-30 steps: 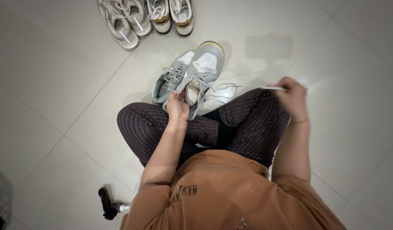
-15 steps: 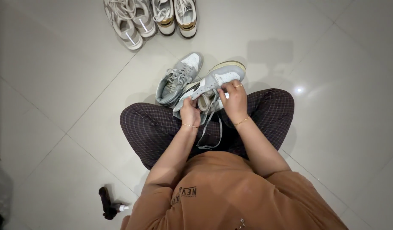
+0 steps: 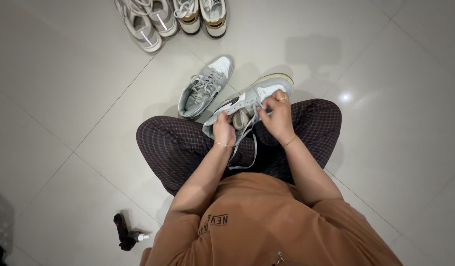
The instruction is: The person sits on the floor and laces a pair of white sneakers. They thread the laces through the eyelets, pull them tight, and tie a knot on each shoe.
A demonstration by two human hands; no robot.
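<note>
The held leather sneaker [image 3: 249, 98] is pale grey and white with a black side mark and grey lace [image 3: 247, 148]. Its grey-white mate [image 3: 204, 87] lies left. Dark checked trousers [image 3: 173, 148], an orange-brown shirt [image 3: 267, 221], glossy pale grey floor tiles [image 3: 65, 98]. Far left, beige-white sneakers [image 3: 171, 19].

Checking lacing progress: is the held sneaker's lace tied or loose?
Loose: the grey lace hangs from the held sneaker, gripped by left hand and right hand.

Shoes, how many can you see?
6. One grey shoe in both hands, its mate on the floor beside it, and four lined up at the top edge, partly cut off; more may be hidden.
</note>
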